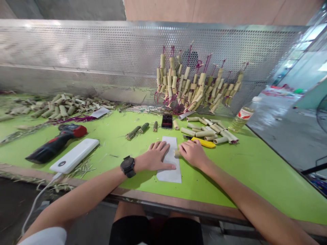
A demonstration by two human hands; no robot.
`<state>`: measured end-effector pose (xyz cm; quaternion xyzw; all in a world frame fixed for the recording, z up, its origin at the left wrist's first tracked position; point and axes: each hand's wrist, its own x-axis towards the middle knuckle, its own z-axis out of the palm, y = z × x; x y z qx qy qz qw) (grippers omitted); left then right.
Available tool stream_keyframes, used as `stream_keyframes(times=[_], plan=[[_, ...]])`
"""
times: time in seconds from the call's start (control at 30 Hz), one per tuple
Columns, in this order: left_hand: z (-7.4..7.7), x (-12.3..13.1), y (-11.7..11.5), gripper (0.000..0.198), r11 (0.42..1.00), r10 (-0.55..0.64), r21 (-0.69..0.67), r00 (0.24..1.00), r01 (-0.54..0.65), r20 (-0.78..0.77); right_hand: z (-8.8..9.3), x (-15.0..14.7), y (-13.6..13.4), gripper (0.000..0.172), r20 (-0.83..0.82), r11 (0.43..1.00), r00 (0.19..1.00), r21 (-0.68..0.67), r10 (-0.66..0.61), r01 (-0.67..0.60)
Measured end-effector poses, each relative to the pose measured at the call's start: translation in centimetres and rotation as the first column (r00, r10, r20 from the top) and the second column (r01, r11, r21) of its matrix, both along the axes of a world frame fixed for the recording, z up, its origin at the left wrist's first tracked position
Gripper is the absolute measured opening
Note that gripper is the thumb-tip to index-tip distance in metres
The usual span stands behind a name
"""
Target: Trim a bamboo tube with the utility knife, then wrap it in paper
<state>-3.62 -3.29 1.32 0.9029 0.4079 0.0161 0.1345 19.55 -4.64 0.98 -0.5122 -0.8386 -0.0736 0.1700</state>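
A strip of white paper (170,175) lies flat on the green tabletop. My left hand (155,156), with a black watch at the wrist, presses on its left side with the fingers spread. At the paper's right edge, my right hand (192,153) is closed around a short bamboo piece (176,153); one end of it pokes out toward the paper. Just beyond that hand rests a yellow utility knife (205,143). Several cut bamboo tubes (201,133) lie in a group behind the knife. Near the paper's far end are a small dark square device (167,121) and a few loose bamboo pieces (143,127).
On the left lie a cordless drill (57,141) and a white power bank (75,154) with a cable. A bamboo pile (61,105) sits farther back. Strung bamboo figures (189,85) hang on the perforated metal panel (102,51). A bottle of yellowish liquid (242,117) stands at the right edge.
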Motion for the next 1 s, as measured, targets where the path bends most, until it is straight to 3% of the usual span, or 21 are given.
stream_keyframes(times=[0.17, 0.37, 0.57, 0.8, 1.0], plan=[[-0.3, 0.0, 0.1, 0.115, 1.000, -0.008, 0.024, 1.000, 0.008, 0.018, -0.2, -0.6, -0.6, 0.039, -0.011, 0.993, 0.994, -0.035, 0.111, -0.111], [-0.3, 0.1, 0.1, 0.114, 1.000, 0.009, 0.020, 1.000, -0.009, 0.019, 0.0, 0.5, 0.5, 0.037, 0.057, 1.000, 0.998, 0.010, 0.006, -0.007], [0.1, 0.2, -0.1, 0.113, 1.000, 0.010, 0.015, 1.000, -0.010, -0.001, -0.4, -0.3, -0.3, 0.041, 0.039, 0.986, 0.985, -0.024, 0.168, -0.167], [-0.2, 0.1, 0.1, 0.114, 1.000, 0.005, 0.023, 1.000, -0.005, 0.005, -0.1, 0.8, 0.8, 0.037, 0.092, 0.999, 0.995, 0.032, 0.041, -0.044], [-0.3, 0.0, 0.3, 0.115, 1.000, -0.007, 0.009, 1.000, 0.007, -0.002, -0.7, -0.2, -0.1, 0.039, 0.091, 0.987, 0.983, 0.024, 0.157, -0.160]])
